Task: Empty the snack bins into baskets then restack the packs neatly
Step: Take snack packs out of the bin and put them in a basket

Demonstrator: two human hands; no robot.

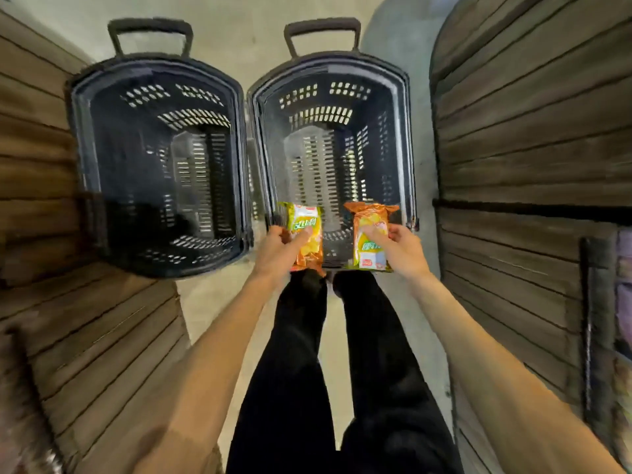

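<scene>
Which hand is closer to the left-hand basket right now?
Left. The left hand, gripping a snack pack, is just beside the left basket at its near right corner. The right hand, gripping a second pack, is farther off, over the right basket.

Near rim of right basket (pixel 386 138) behind blurry-lettered packs (pixel 306 234)

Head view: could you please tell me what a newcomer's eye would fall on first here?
At centre, the left hand grips a left pack and the right hand a right pack, both bright, above the near end of the right basket. That basket and the left basket beside it, dark and seemingly empty, stand on the floor between wooden slats.
</scene>
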